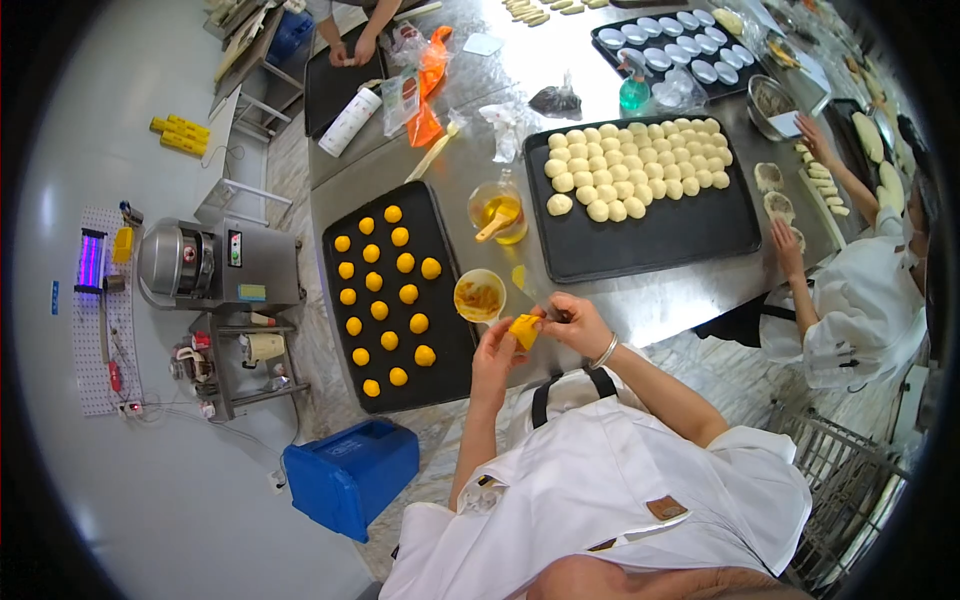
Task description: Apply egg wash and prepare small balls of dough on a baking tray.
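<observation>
A folded piece of yellow dough (524,331) is held up in front of my body, near the table's edge. My left hand (497,358) grips it from the left with thumb and fingers. Pinching its upper right edge are the fingertips of my right hand (576,324), which also holds a thin spatula (527,283) with yellow filling on its tip. Just left of the spatula, a white tub (460,294) contains orange-yellow filling. Smooth yellow dough balls (379,310) stand in rows on a black baking tray (442,360) to the left.
A jug of yellow oil (512,233) with a brush (495,222) stands behind the tub. Right of it, a black tray (652,240) carries many pale dough balls (631,163). One co-worker's hand (786,244) touches flattened dough at right; another's hands (354,54) work at the far left.
</observation>
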{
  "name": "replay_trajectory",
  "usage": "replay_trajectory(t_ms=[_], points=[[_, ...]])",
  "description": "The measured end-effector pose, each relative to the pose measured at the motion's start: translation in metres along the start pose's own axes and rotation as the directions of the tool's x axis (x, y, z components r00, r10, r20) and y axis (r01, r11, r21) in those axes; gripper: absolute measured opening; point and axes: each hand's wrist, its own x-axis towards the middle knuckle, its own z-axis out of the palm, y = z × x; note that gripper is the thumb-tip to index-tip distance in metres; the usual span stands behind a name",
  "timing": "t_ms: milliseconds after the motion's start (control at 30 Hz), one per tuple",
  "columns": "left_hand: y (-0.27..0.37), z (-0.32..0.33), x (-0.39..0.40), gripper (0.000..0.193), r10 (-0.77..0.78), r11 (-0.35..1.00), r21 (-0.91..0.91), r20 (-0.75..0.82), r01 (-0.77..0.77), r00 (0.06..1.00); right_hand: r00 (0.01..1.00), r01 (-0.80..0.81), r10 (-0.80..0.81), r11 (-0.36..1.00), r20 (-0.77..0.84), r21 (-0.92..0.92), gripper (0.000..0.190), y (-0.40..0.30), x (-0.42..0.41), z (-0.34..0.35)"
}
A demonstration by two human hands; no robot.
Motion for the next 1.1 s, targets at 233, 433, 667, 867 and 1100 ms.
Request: replay_trajectory(t_ms=[233, 433, 667, 867, 1100], points=[[0.004, 0.004, -0.007, 0.055, 0.307, 0.806, 0.483, 0.154, -0.343, 0.939, 0.996, -0.083, 0.080, 0.994, -0.033, -0.070, 0.020, 0.002, -0.007, -0.005], [0.013, 0.013, -0.009, 0.057, 0.461, 0.410, 0.755, 0.313, -0.512, 0.830, 0.977, -0.210, 0.211, 0.977, -0.032, 0.041, 0.022, 0.015, -0.007, -0.004], [0.029, 0.002, 0.001, 0.027, 0.363, 0.437, 0.704, 0.432, -0.560, 0.826, 0.994, 0.099, -0.109, 0.952, -0.019, -0.288, 0.024, 0.013, -0.011, -0.015], [0.032, 0.010, 0.009, 0.022, 0.351, 0.393, 0.724, 0.452, -0.568, 0.820, 0.962, 0.269, -0.269, 0.892, 0.050, -0.362, 0.020, -0.001, -0.017, -0.014], [0.035, 0.042, 0.003, 0.038, 0.292, 0.648, 0.587, 0.397, -0.485, 0.870, 0.961, 0.181, -0.246, 0.906, -0.128, -0.382, 0.018, 0.003, -0.014, -0.013]])
